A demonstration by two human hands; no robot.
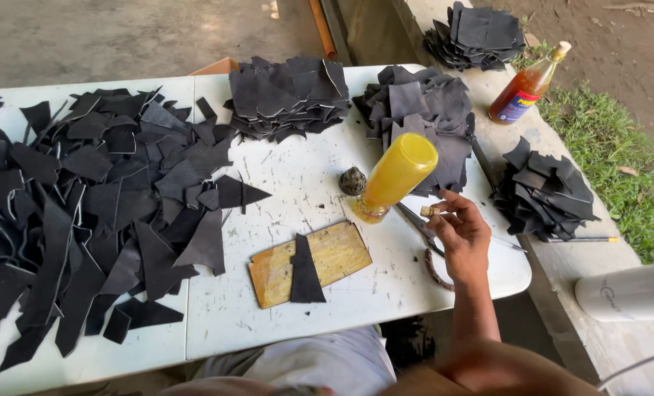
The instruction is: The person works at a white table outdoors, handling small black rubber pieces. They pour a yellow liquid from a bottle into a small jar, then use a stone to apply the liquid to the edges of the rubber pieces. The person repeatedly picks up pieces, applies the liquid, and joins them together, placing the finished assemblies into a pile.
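Note:
My right hand [463,238] hovers over the table's right edge, fingertips pinched on a small cork-like stopper [430,211]. Just left of it stands a yellow bottle [394,176] on the white table [298,183]. Scissors [415,220] lie under the hand, partly hidden. In front of the bottle a worn wooden board [334,257] carries one tapered black leather piece [305,271]. My left hand is out of view.
A big heap of black leather scraps [85,205] covers the table's left half, with two stacks [287,95] [422,110] at the back. A small dark round object [353,181] sits by the bottle. The concrete bench holds more stacks [543,191], an orange-liquid bottle [525,88], a pen [583,239] and a white container [627,293].

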